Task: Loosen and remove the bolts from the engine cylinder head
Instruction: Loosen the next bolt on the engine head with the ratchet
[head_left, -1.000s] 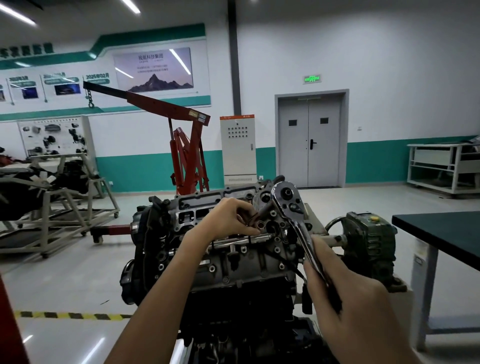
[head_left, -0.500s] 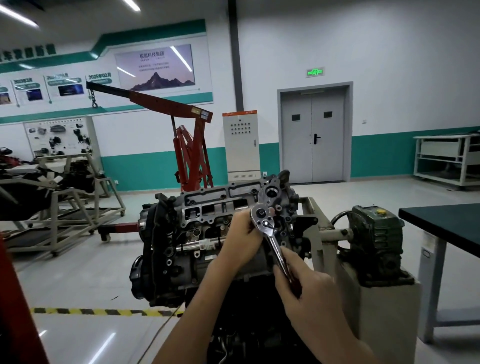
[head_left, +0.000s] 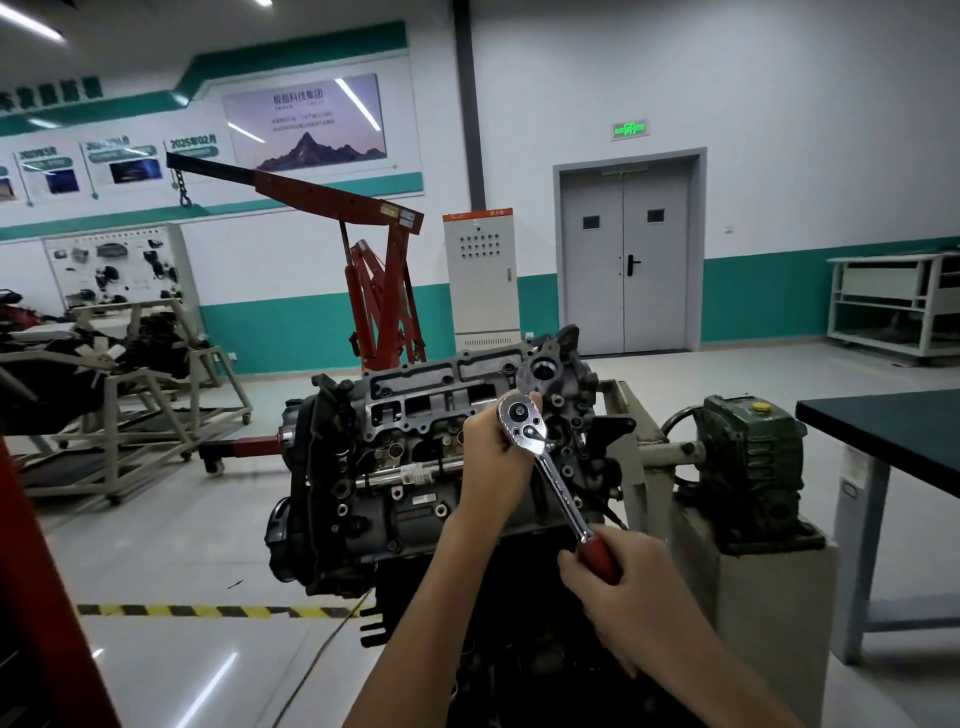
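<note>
Engine cylinder head (head_left: 415, 410) is seen uppermost on a dark engine block (head_left: 363, 519), its open face tilted toward the viewer, and the whole engine is carried at its right end by the shaft of a grey stand (head_left: 769, 597). A red engine crane (head_left: 384, 291) is parked on the floor behind the engine, with its boom stretched out to the left. A grey double door (head_left: 626, 254) is set in the far wall, and a pale control cabinet (head_left: 480, 280) is placed just left of it. A dark-topped table (head_left: 883, 436) is cut off by the right edge of the view, near the stand. A green gearbox (head_left: 748, 462) is mounted on top of the stand, where the shaft enters. The left hand (head_left: 493, 457) is curled round the head of a ratchet wrench (head_left: 550, 467), which is held against the right end of the cylinder head, near its front edge. The right hand (head_left: 634, 597) is closed round the wrench's red handle (head_left: 597, 558), lower and nearer the viewer. The socket is hidden behind the left hand, so whether it is seated on a bolt cannot be told.
</note>
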